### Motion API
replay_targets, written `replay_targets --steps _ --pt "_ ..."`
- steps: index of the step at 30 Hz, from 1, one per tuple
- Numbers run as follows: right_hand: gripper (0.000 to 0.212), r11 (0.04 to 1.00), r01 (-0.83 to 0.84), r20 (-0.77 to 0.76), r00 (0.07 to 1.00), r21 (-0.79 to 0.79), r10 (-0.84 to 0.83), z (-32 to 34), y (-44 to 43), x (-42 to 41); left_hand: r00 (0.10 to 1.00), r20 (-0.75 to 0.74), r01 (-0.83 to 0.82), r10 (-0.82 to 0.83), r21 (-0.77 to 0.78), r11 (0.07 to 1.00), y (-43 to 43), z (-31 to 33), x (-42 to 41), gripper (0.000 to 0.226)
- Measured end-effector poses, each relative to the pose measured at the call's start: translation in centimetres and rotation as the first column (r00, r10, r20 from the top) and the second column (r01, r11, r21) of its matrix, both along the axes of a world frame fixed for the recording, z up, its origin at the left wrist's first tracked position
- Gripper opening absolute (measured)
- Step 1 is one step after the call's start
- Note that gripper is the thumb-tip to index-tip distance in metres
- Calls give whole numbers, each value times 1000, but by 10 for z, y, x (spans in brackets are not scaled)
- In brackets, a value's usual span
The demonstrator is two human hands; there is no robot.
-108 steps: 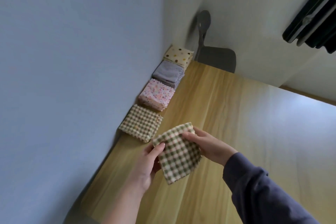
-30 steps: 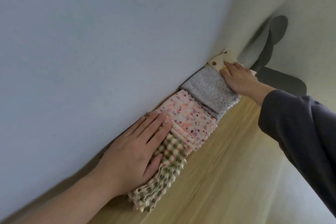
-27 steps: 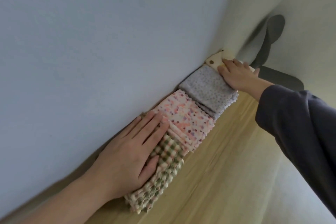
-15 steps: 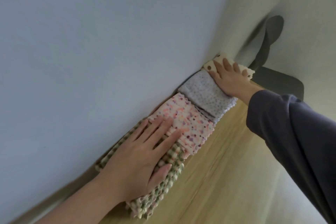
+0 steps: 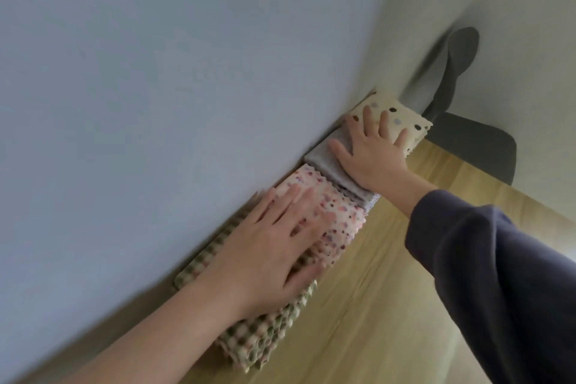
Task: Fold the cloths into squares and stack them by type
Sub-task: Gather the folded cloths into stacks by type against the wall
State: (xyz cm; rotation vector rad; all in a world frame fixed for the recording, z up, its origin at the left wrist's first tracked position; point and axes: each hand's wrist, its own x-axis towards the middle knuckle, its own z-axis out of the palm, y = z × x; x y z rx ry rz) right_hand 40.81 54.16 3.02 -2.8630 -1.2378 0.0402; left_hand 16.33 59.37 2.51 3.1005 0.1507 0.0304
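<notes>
**Desk:** What does this one show?

**Photographer:** Four stacks of folded cloths in a row along the blue-grey wall (image 5: 156,72), at the back edge of a wooden table (image 5: 389,290). Both hands lie flat on them with fingers straight, gripping nothing. The left hand (image 5: 268,256) presses the green-checked stack (image 5: 258,340), its fingertips reaching onto the pink speckled stack (image 5: 339,224). The right hand (image 5: 371,153), in a dark sleeve (image 5: 498,259), covers the grey stack (image 5: 324,156), with its fingers spread over the cream polka-dot stack (image 5: 402,117) in the corner.

**Desk:** Which step is that?

**Photographer:** The tail end, I'd say. Every cloth in sight is folded and sorted by pattern, and this looks like a final pat-down, squaring the row against the wall.

**Desk:** And next?

**Photographer:** Probably lifting both palms straight up, so that nothing gets dragged. The checked stack's near edge looks fanned and may want a nudge. I can't tell whether any loose cloths lie outside the view.

**Desk:** Anything else?

**Photographer:** A dark grey chair (image 5: 477,140) sits beyond the table's far end.
</notes>
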Motion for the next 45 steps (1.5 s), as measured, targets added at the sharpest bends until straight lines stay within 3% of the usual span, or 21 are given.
replay_targets --steps 4,10,16,22,26,30,33,37,39,42,45 --pt "72 997 -50 17 999 -62 51 -18 -8 -17 998 -28 51 -49 78 996 0 -11 -3 57" --pt "70 999 -51 -35 998 -1 51 1 -10 -13 997 -38 73 -72 43 996 -2 -8 -23 57" --pt "69 989 -98 -4 995 -106 98 -19 -23 -21 995 -83 68 -64 51 996 -1 -18 -31 59" --pt "61 982 -122 -145 979 147 143 15 -33 -46 1000 14 3 -4 40 999 -4 -3 -39 61" --pt "69 966 -254 13 967 -50 255 -2 -38 -74 1000 -15 2 -1 82 997 -5 -11 -41 64" --pt "74 971 -215 10 976 -108 217 -15 -32 -75 998 -46 38 -33 109 993 -5 -14 -43 61" --pt "72 970 -236 46 970 -60 239 -5 -32 -70 1000 -4 28 -28 79 996 -4 -7 -40 62" --pt "70 997 -38 46 998 60 35 10 -27 -12 999 40 -4 3 33 999 1 0 -24 68" --pt "72 998 63 -28 998 20 -63 8 -20 21 999 31 7 -8 30 1000 4 -5 -17 67" --pt "76 997 68 -122 990 -35 -72 -1 -10 44 999 25 26 -27 34 999 8 -16 -12 62" --pt "79 997 37 -87 995 -63 -42 -10 -8 41 999 44 24 -26 29 999 10 -23 -8 60"
